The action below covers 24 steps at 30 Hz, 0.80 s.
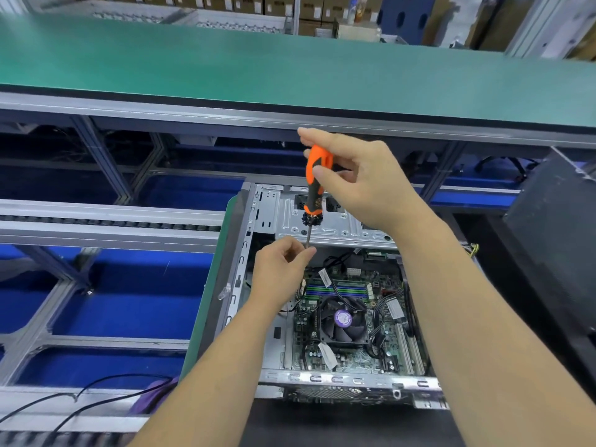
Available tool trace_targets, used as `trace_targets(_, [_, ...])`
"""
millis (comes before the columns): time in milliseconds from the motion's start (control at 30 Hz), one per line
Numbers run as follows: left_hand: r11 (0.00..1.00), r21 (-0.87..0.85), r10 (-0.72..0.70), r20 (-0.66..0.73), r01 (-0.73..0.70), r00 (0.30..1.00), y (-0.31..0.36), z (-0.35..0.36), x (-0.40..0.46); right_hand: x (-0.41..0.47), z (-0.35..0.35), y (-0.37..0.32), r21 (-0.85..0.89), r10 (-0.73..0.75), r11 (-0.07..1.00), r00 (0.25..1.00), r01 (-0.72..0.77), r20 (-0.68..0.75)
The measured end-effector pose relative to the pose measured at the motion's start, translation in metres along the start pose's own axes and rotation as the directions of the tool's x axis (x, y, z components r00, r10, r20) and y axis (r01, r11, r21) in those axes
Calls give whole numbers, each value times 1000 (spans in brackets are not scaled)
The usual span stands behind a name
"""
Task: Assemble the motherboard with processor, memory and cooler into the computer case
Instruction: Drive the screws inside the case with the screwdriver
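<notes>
Case: open grey sheet-metal computer case (pixel 267 217) lies on its side on the dark bench edge, near a green mat. Judged stiff and fairly heavy; stamped edges likely sharp. Best held by the folded outer rims, not the thin drive-bay plate.

Motherboard: green circuit board (pixel 354 362) sits flat inside the case. Judged rigid but fragile, dense with small parts. Handle by bare edges only; it looks seated now, so leave it.

Cooler: black square fan cooler with a purple round label (pixel 342 321) stands on the board's middle. The processor, presumably beneath it, is hidden. Blades and fins bend easily; grip the frame sides.

Memory: blue and green slots with a stick (pixel 337 289) lie just beyond the cooler, crossed by black cables (pixel 377 311). Thin, brittle; press at the ends only.

Screwdriver: orange-and-black handled screwdriver with a slim steel shaft (pixel 315 175) stands nearly upright above the case's far left corner. Light, stiff, rubbery grip.

Right hand: right hand (pixel 358 182) holds the handle between thumb and curled fingers, forefinger stretched over the top.

Left hand: left hand (pixel 280 266) pinches the shaft's lower end with curled fingertips, steadying it. The tip and any screw are hidden.

Step, judged: fixing the board with screws; a slip could gouge the board.
</notes>
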<state>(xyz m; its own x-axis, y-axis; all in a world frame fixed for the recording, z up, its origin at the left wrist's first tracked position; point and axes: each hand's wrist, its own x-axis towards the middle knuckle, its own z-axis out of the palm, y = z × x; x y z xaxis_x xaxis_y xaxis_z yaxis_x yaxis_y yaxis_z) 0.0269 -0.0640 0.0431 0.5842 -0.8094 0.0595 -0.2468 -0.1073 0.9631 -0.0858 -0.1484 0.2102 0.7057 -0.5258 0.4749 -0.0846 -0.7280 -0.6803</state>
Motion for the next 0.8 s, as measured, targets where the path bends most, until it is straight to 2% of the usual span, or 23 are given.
trace_targets(167, [1000,-9,-9,33,10,999,-2,2,-5,4,2,0,-98,42,994,993,-53,-107])
trace_targets(300, [999,38,25,4,-25,1000,-5,2,-1,-1,-1,-1,2,21,1000,1000,-21,-4])
trace_targets(467, [1000,20,19,111,-21,994,-4,2,-1,4,-4,1,-180,53,981,995,-68,-90])
trace_targets(567, [999,19,32,135,-34,990,-2,2,-2,2,-5,-1,-85,46,995,999,-45,7])
trace_targets(633, [999,4,38,153,-39,988,-2,3,-3,4,-6,-1,-115,40,992,999,-42,-20])
trace_targets(733, [999,41,17,78,-20,997,-1,4,-2,6,-6,-2,-218,68,972,995,-82,-71])
trace_targets(800, [999,18,-29,-14,29,999,-1,3,1,4,-5,-2,-149,81,986,997,-80,-4])
